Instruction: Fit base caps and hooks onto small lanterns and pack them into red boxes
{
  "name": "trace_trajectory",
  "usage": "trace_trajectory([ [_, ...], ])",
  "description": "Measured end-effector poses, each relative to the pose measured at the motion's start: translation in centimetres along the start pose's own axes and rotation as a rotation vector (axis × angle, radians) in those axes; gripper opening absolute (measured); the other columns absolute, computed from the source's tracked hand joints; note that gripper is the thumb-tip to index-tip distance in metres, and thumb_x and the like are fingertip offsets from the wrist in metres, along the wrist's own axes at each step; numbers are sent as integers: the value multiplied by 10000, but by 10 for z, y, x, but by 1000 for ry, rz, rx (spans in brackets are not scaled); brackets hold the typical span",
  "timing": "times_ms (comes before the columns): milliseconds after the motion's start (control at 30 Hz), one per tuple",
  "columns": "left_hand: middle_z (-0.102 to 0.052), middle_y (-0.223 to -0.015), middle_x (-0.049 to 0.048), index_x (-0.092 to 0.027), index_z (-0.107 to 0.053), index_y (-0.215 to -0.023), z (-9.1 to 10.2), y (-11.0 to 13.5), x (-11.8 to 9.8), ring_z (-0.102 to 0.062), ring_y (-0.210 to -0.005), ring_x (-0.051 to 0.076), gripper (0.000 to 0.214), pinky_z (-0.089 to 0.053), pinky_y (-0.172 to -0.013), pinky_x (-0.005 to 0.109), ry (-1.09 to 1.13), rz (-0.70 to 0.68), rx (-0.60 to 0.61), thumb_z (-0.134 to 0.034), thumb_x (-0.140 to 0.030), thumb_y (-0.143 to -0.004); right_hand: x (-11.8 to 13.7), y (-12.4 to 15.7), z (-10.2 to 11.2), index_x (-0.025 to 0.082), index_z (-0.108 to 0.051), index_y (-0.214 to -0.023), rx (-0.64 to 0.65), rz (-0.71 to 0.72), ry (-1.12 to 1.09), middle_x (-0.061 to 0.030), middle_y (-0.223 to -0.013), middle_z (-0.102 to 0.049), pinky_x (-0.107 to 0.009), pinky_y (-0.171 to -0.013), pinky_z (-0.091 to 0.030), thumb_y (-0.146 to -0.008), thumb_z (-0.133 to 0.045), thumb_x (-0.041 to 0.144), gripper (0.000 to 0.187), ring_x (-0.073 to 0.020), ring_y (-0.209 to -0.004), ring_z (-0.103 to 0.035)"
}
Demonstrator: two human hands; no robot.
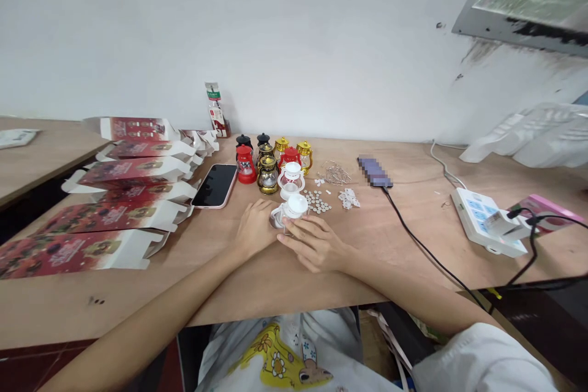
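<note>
Between my two hands is a small white lantern (296,203), tilted, its clear globe partly hidden by fingers. My left hand (257,225) is closed around its lower left side. From the right, the fingers of my right hand (316,242) press on the lantern's body and wire handle. Just behind it a second white lantern (291,180) stands upright. Several more small lanterns are grouped behind that, among them a red lantern (246,165), a bronze lantern (268,176) and a gold lantern (304,156). Round coin cells (316,201) lie loose to the right.
Unfolded red printed boxes (114,214) overlap on the left. A phone (215,186) lies beside them. Wire handles (337,173) and small white plastic pieces (349,198) sit in piles. Rightward are a cabled purple device (374,171) and a power strip (487,220). A bottle (217,111) stands by the wall.
</note>
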State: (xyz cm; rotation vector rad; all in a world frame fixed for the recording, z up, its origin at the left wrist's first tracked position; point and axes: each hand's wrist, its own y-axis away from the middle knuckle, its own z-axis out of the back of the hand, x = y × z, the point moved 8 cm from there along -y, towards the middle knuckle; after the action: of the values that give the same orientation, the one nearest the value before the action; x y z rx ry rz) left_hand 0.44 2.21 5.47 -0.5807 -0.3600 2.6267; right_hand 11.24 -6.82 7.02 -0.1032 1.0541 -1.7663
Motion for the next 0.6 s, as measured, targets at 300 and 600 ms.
trace_trajectory([
  [300, -688, -875, 50, -172, -639, -886, -5, -3, 9, -625, -779, 219, 340, -463, -664, 295, 408, 76, -50, -679, -433, -671, -14, 14, 14, 266, -381, -1340, -285, -161, -116, -43, -1331, -542, -400, -1045, -405, -804, -550, 211, 564, -179, -1242, -482],
  [600, -649, -901, 57, -182, -584, -881, -19, 1, -8, -605, -862, 247, 372, -474, -786, 363, 314, -118, 51, -732, -416, -633, -59, 33, -29, 188, -280, -1374, -45, -666, -571, -165, -1274, -539, -433, -967, -470, -774, -659, 438, 752, -267, -1188, -541],
])
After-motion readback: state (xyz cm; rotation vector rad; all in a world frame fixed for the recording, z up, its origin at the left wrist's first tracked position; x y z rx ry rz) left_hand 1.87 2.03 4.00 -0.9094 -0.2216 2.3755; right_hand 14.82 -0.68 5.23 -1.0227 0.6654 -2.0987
